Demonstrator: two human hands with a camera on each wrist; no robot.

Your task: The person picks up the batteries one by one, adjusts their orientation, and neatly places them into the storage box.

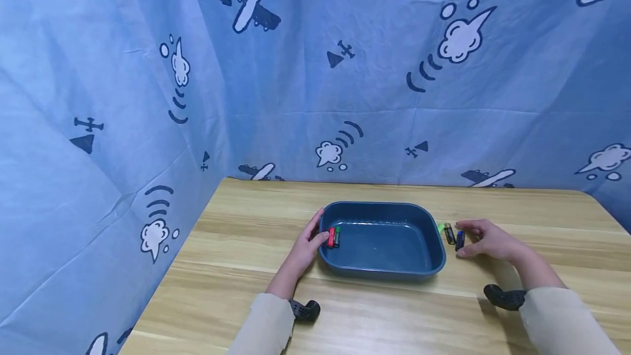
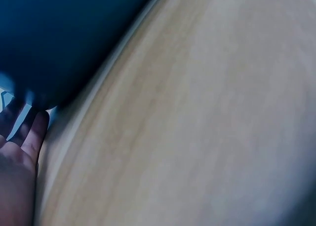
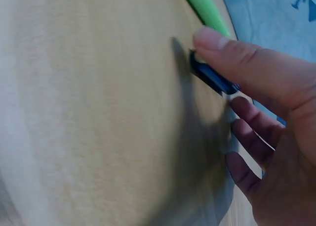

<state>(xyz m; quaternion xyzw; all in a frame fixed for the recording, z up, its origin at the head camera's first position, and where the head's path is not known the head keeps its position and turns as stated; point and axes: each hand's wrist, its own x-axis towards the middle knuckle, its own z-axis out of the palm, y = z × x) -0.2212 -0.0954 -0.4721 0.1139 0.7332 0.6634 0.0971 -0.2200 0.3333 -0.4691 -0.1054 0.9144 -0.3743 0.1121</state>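
Observation:
My left hand (image 1: 307,246) holds the left wall of a dark blue rectangular tray (image 1: 379,274), thumb over the rim and fingers outside. Just inside that wall, by the thumb, a red battery (image 1: 331,238) and a green-and-black battery (image 1: 337,238) lie side by side. To the right of the tray, my right hand (image 1: 485,241) has a blue battery (image 1: 460,240) end to end between thumb and fingertips, low over the table. In the right wrist view the thumb partly covers this blue battery (image 3: 213,77).
A black-and-gold battery (image 1: 449,234) and a light green battery (image 1: 441,228) lie between the tray and my right hand. Beneath everything is a wood-grain table (image 1: 256,223). Blue printed cloth (image 1: 374,86) hangs behind it and on the left.

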